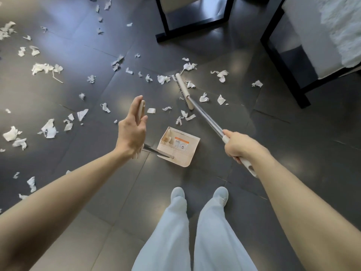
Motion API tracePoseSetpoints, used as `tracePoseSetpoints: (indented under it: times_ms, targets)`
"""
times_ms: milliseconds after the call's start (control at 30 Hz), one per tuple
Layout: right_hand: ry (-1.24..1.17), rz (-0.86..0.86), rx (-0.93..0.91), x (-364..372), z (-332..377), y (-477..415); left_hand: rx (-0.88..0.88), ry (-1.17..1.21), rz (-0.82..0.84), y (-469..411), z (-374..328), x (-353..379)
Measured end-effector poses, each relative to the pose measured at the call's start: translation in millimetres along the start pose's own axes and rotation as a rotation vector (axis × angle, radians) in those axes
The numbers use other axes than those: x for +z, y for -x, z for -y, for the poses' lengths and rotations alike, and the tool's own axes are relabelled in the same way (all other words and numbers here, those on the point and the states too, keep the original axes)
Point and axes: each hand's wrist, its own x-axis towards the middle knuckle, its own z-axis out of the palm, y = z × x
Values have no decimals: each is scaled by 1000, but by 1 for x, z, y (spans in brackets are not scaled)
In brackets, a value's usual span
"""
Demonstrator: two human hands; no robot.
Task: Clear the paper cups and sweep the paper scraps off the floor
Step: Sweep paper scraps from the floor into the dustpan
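White paper scraps [46, 68] lie scattered over the dark tiled floor [293, 145], thickest at the left and around the broom head. My right hand [237, 145] grips the white end of the broom's metal handle [207, 119]. The beige broom head [183, 90] rests on the floor among scraps [203, 98]. My left hand [132, 130] holds the beige top of the dustpan handle [141, 110] between fingers and thumb. The beige dustpan [178, 146] stands on the floor between my hands, with an orange label inside. I see no paper cups.
Two black-framed chairs with pale seats stand at the back, one in the middle [193, 16] and one at the right [304, 47]. My feet in pale shoes [199, 194] and light trousers are just behind the dustpan.
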Motion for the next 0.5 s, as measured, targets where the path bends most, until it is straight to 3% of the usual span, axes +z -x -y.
tracePoseSetpoints:
  times_ms: [167, 367, 500]
  targets:
    - [19, -7, 27, 20, 44, -25, -3, -24, -7, -20, 30, -25]
    - [153, 209, -17, 49, 73, -23, 14, -52, 4, -55, 52, -36]
    - [-65, 342, 18, 42, 56, 1, 25, -41, 21, -61, 58, -41]
